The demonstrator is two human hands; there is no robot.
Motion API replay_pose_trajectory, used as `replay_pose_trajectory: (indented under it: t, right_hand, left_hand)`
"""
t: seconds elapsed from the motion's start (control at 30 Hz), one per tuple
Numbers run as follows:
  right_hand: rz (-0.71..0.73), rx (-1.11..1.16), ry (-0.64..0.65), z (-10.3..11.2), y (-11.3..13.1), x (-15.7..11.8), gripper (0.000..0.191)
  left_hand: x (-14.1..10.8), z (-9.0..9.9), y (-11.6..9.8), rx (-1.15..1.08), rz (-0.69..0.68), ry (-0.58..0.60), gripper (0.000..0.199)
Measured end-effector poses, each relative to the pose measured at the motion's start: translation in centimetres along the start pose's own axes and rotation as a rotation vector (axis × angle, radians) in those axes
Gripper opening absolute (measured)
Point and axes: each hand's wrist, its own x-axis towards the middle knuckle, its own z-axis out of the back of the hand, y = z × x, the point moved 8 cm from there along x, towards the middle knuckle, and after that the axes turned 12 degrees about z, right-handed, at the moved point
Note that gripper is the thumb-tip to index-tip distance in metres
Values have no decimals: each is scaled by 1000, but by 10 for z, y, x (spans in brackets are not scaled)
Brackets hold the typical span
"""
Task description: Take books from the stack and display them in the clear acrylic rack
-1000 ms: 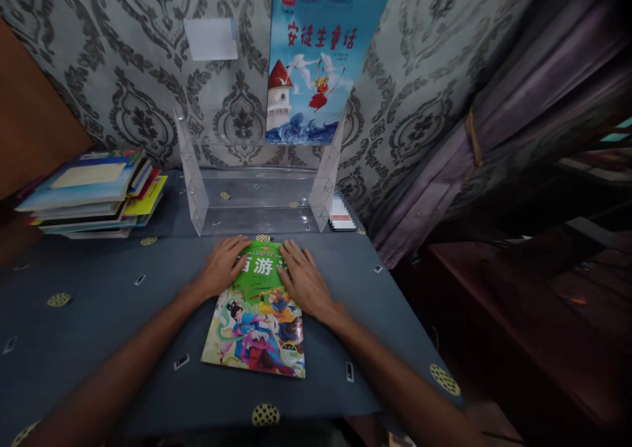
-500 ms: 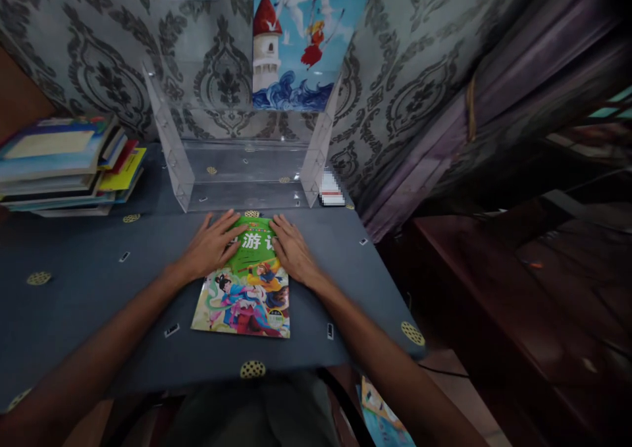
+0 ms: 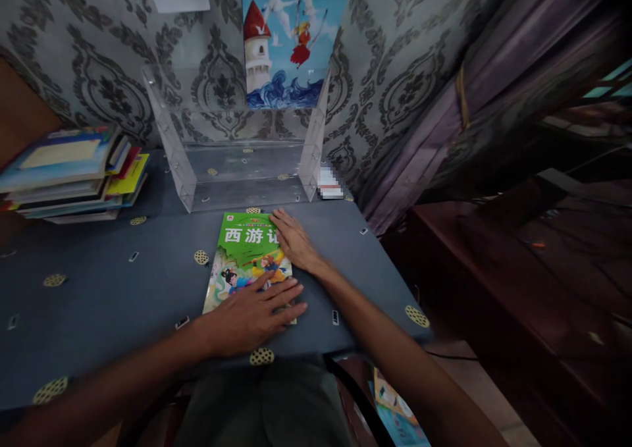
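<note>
A green picture book with white Chinese characters and colourful figures lies closed on the grey patterned tablecloth. Across the book's lower part rests my left hand, open, its fingers pointing right and covering some of the cover art. My right hand lies flat and open along the book's upper right edge, hiding the end of the title. Just behind the book stands a clear acrylic stand, with a blue picture book upright above its rear part.
At the left is a stack of books. A small white item, partly blurred out, lies right of the stand. Past the table's right edge are a purple curtain and dark red furniture. Another book shows below the table.
My left hand has moved from the book's upper left down across its lower part, uncovering the title's first character. My right hand stays at the upper right edge. The view has shifted slightly.
</note>
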Motion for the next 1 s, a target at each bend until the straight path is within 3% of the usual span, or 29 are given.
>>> replay_pose_trajectory:
  t: [0.2, 0.83, 1.0]
  right_hand:
    - [32, 19, -33, -1, -4, 4, 47]
    - [13, 65, -106, 9, -1, 3, 41]
    - [9, 45, -85, 10, 2, 3, 41]
  left_hand:
    - [1, -5, 0, 11, -30, 24, 54]
    - [16, -7, -7, 71, -45, -1, 48]
    - [16, 7, 1, -84, -24, -72, 41]
